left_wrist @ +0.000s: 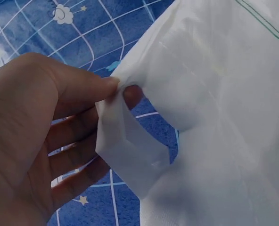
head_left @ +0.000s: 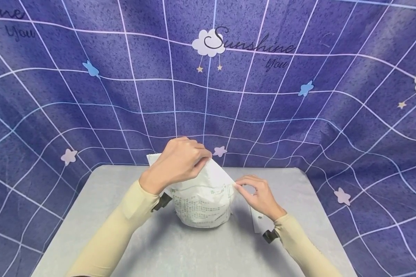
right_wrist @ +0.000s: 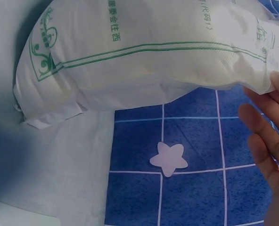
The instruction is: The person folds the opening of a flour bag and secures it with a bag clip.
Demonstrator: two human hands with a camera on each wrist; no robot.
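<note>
A bulging white bag with green print (head_left: 202,207) stands on the table in the head view. Its top narrows to a flat strip with a cut-out handle hole, seen in the left wrist view. My left hand (head_left: 182,159) pinches that handle strip (left_wrist: 125,136) between thumb and fingers, holding the top up. At the bag's right edge, my right hand (head_left: 260,192) pinches a corner of the white material between thumb and forefinger. In the right wrist view the printed side (right_wrist: 144,61) bulges, with my right fingertips (right_wrist: 255,115) near its corner. The contents are hidden.
A flat white piece with a small green mark (head_left: 259,223) lies on the grey table (head_left: 190,254), partly behind my right hand. Blue-purple patterned cloth (head_left: 208,96) rises behind the table and on both sides. Each wrist carries a small black device (head_left: 270,236).
</note>
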